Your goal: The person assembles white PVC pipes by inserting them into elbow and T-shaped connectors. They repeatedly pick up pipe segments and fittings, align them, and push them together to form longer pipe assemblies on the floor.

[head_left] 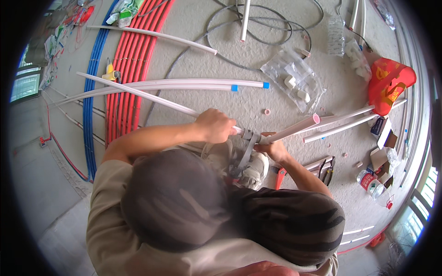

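Observation:
My left hand [214, 125] is closed round a long white plastic pipe [159, 100], which runs off to the upper left. The pipe's near end meets the collar of a grey metal pipe-welding tool [247, 154] that stands between my shoes [256, 171]. On the tool's other side, my right hand [275, 150] is closed on a shorter, thicker white pipe [294, 128] that tilts to the upper right and has a pink-rimmed open end. My right fingers are partly hidden behind that pipe and the tool.
Red pipes [133, 69] and blue pipes [94, 69] run along the floor at left. White pipes with blue caps [207, 85], a grey cable [209, 32], a bag of white fittings [294, 85], a red bag [391, 85], pliers [328, 170] and a bottle [372, 184] lie around.

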### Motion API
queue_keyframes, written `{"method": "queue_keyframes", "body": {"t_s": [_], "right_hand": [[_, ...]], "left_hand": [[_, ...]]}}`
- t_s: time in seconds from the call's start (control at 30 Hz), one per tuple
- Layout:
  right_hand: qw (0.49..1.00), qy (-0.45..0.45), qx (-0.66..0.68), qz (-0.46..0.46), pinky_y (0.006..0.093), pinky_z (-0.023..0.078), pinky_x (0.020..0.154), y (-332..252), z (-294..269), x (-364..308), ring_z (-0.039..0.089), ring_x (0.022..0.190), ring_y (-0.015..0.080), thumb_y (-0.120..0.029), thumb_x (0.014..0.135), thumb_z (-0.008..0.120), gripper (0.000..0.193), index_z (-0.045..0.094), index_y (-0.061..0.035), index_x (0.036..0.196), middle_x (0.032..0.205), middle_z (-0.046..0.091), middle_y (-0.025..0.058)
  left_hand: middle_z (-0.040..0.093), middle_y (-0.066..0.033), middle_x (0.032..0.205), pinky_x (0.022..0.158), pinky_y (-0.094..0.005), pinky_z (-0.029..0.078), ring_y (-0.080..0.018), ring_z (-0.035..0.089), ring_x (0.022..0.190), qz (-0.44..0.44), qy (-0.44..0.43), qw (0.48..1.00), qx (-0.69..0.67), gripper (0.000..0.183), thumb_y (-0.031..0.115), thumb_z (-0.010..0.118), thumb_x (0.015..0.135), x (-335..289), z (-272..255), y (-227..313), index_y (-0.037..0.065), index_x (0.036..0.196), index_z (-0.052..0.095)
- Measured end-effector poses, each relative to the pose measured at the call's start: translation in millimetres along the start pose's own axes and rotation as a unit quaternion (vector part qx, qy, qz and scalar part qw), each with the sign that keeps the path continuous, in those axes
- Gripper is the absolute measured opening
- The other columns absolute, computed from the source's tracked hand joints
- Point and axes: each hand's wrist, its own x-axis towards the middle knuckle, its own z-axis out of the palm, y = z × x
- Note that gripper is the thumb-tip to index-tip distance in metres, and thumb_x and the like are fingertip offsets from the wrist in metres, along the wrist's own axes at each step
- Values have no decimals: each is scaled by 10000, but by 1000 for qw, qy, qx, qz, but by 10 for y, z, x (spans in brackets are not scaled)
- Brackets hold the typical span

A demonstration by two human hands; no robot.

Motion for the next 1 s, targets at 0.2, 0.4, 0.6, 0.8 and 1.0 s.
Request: {"method": "queue_keyframes", "body": {"t_s": [0.2,0.4,0.6,0.8,1.0], "right_hand": [[1000,-16,-8,-15,336,438,653,-91,-14,-29,541,726,124,-140,793,814,214,702,20,880,746,615,34],[999,-2,-26,-19,330,395,612,-91,-31,-14,482,691,101,-139,791,819,209,681,7,848,696,559,5],[998,-43,-13,42,352,512,769,-259,-72,-37,646,826,161,-146,807,814,253,746,34,971,861,728,95],[998,-37,11,56,356,515,765,-303,-41,-44,643,815,156,-119,815,806,215,755,22,969,854,728,87],[997,-44,6,57,352,514,757,-312,-68,-32,624,797,153,-137,812,817,208,741,17,928,827,707,77]], "left_hand": [[717,-217,739,686,-556,547,-439,715,739,5,4,1000,-3,288,323,672,944,31,39,-44,57,852,736],[715,-217,736,676,-558,543,-442,710,726,17,11,1000,-24,296,326,673,945,47,49,-56,57,835,724],[698,-179,709,626,-531,514,-423,687,687,20,33,999,-17,300,311,712,926,47,83,-83,60,767,676],[698,-207,697,641,-556,522,-439,693,692,-4,-8,999,-34,316,325,672,947,77,23,-60,52,789,698],[700,-191,717,620,-539,506,-435,682,683,6,5,1000,-22,303,311,687,952,78,12,-53,61,784,670]]}}
